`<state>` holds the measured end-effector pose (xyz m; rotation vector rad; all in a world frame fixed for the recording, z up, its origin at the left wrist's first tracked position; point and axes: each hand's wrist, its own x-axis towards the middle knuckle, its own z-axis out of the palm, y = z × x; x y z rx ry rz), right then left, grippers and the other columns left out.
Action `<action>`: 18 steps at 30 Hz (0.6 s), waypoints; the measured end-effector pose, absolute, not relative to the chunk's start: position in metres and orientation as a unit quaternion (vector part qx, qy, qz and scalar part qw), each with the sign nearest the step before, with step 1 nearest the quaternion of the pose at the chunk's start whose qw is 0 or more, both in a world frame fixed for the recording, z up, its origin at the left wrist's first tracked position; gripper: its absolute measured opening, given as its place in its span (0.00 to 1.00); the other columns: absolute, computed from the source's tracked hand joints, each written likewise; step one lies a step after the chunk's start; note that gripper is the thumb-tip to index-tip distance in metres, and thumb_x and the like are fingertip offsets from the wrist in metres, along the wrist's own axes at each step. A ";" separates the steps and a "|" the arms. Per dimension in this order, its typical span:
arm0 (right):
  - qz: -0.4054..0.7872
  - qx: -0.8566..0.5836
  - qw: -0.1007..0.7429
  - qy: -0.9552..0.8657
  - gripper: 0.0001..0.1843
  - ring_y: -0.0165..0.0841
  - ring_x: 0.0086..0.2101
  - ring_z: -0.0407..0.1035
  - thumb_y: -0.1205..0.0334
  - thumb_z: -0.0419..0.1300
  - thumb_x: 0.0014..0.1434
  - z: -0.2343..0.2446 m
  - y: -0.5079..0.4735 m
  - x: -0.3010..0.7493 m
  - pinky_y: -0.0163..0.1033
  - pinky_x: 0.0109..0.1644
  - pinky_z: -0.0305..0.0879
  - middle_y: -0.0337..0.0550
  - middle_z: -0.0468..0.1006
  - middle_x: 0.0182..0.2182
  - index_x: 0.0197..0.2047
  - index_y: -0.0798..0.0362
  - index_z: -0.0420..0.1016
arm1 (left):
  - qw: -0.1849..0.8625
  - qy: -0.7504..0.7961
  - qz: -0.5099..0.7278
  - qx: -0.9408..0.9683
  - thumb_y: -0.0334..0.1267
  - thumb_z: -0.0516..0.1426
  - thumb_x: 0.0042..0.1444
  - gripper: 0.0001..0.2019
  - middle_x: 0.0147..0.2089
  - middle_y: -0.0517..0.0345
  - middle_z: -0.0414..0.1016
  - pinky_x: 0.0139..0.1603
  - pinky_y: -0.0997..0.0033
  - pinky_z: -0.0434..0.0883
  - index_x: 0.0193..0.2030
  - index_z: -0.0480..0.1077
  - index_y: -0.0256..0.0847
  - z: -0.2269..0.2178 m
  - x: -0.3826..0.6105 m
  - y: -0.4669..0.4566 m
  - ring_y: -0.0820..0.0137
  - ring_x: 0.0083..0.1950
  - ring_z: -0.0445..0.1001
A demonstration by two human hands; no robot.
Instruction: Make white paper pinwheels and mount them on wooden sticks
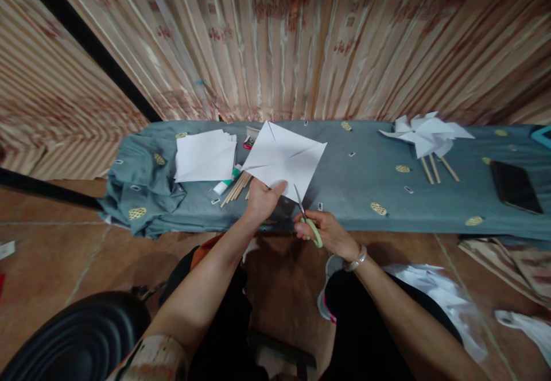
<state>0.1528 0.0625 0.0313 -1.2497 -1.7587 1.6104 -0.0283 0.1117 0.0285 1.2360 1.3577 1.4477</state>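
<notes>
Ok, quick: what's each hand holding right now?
Left hand: closed, pinching the white paper sheet at its lower edge.
Right hand: closed on the green-handled scissors, blades at the sheet.

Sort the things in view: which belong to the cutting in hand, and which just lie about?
In hand: creased paper square, gripped by the left hand; scissors, in the right hand.
Lying about: paper stack, glue tube, wooden sticks, paper pinwheels, phone, all on the cloth.

A home craft corner: curtains (301,37), tiled floor (64,255), cloth-covered bench (365,180).
</notes>
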 end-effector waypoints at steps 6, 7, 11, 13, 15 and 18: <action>0.581 -0.451 0.230 -0.637 0.24 0.29 0.25 0.69 0.39 0.61 0.53 0.029 0.062 0.152 0.33 0.31 0.65 0.40 0.77 0.24 0.37 0.54 0.75 | 0.390 0.540 0.563 0.490 0.39 0.63 0.44 0.17 0.45 0.49 0.79 0.52 0.62 0.71 0.42 0.74 0.36 0.023 -0.032 0.113 0.60 0.46 0.76; 0.583 -0.451 0.231 -0.635 0.24 0.29 0.25 0.69 0.39 0.61 0.53 0.029 0.062 0.152 0.33 0.30 0.65 0.40 0.76 0.24 0.37 0.54 0.75 | 0.388 0.541 0.562 0.491 0.39 0.63 0.44 0.17 0.45 0.49 0.79 0.51 0.61 0.71 0.42 0.75 0.36 0.023 -0.032 0.113 0.60 0.46 0.77; 0.586 -0.458 0.233 -0.627 0.24 0.28 0.24 0.68 0.39 0.62 0.52 0.031 0.061 0.150 0.32 0.28 0.63 0.39 0.76 0.23 0.36 0.54 0.75 | 0.387 0.553 0.554 0.487 0.40 0.63 0.44 0.14 0.42 0.49 0.80 0.48 0.61 0.72 0.39 0.75 0.36 0.023 -0.032 0.113 0.61 0.41 0.77; 0.589 -0.465 0.236 -0.618 0.24 0.28 0.24 0.68 0.39 0.62 0.51 0.032 0.060 0.150 0.32 0.28 0.62 0.39 0.76 0.23 0.36 0.54 0.75 | 0.387 0.555 0.557 0.482 0.40 0.63 0.44 0.13 0.41 0.50 0.80 0.48 0.62 0.73 0.37 0.75 0.36 0.025 -0.031 0.113 0.62 0.40 0.77; 0.591 -0.469 0.238 -0.612 0.24 0.28 0.24 0.68 0.39 0.63 0.51 0.033 0.060 0.149 0.32 0.28 0.62 0.39 0.75 0.23 0.36 0.54 0.75 | 0.389 0.551 0.562 0.479 0.39 0.63 0.44 0.13 0.40 0.51 0.80 0.48 0.64 0.73 0.37 0.75 0.37 0.026 -0.030 0.112 0.63 0.40 0.77; 0.587 -0.474 0.236 -0.612 0.24 0.28 0.24 0.68 0.40 0.63 0.51 0.034 0.060 0.149 0.32 0.28 0.62 0.39 0.76 0.23 0.36 0.55 0.75 | 0.397 0.544 0.565 0.476 0.39 0.63 0.44 0.12 0.40 0.51 0.80 0.48 0.64 0.72 0.36 0.75 0.36 0.027 -0.030 0.112 0.63 0.40 0.77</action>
